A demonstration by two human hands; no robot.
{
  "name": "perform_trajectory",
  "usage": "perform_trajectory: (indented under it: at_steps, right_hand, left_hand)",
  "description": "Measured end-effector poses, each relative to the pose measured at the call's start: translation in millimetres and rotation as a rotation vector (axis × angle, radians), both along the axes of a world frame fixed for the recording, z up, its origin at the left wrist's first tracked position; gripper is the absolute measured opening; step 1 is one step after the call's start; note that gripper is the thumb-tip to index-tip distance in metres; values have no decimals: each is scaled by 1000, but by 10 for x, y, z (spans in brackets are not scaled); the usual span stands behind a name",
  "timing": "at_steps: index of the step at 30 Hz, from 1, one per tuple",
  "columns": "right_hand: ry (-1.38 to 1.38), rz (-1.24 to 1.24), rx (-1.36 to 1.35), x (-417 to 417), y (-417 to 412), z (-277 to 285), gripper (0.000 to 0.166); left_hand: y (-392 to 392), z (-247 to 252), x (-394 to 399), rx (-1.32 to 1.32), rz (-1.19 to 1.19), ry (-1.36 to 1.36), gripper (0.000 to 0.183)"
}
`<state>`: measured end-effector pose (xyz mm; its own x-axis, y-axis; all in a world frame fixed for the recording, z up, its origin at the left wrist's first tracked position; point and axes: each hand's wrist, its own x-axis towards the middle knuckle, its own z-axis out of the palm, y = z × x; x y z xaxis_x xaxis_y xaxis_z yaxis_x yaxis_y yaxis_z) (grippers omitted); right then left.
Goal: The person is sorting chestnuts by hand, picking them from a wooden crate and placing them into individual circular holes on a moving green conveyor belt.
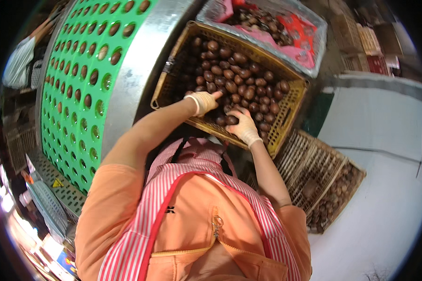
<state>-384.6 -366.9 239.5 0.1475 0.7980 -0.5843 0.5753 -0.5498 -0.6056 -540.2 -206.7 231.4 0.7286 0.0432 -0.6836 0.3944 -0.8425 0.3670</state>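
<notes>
A yellow plastic crate (289, 119) stands tilted in front of me, holding many dark brown, egg-shaped fruits (231, 87) that look like passion fruits. Both my hands wear pale gloves with bare fingertips. My left hand (205, 102) reaches over the crate's near wall, low among the fruits. Its thumb points to the right, while its other fingers are mostly hidden. Near the crate's front, my right hand (244, 125) curls its thumb and fingers around a brown fruit (232, 120). Another fruit (221, 121) lies just left of that one.
On the left, a machine's green pocketed bed (87, 89) carries similar fruits in its upper rows, beside a metal edge (132, 75). A plastic-lined box (318, 52) with fruits stands behind the crate. At right is a slatted crate (332, 158) of fruits. Another person's arm (42, 30) shows far left.
</notes>
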Motion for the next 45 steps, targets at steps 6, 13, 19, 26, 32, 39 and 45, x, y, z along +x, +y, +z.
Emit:
perform_trajectory:
  at_steps: [6, 13, 19, 26, 32, 39, 45]
  right_hand:
    - [78, 234, -6, 230, 88, -183, 63]
    - [338, 226, -617, 19, 740, 132, 59]
    - [590, -213, -425, 174, 397, 290, 58]
    - [1429, -951, 292, -26, 299, 191, 61]
    - [1437, -943, 384, -245, 126, 411, 48]
    - [1773, -734, 484, -205, -548, 513, 52]
    - [1803, -899, 545, -42, -742, 312, 57]
  left_hand:
    - [-45, 67, 158, -10, 242, 5, 71]
    - [-81, -139, -1, 11, 190, 24, 70]
    - [-31, 129, -521, -371, 823, -607, 66]
    - [105, 497, -1431, -1823, 1402, -1119, 47]
    - [250, 701, -1419, -1297, 1550, -882, 54]
    - [194, 316, -444, -120, 552, -294, 59]
    - [26, -16, 238, -360, 286, 200, 70]
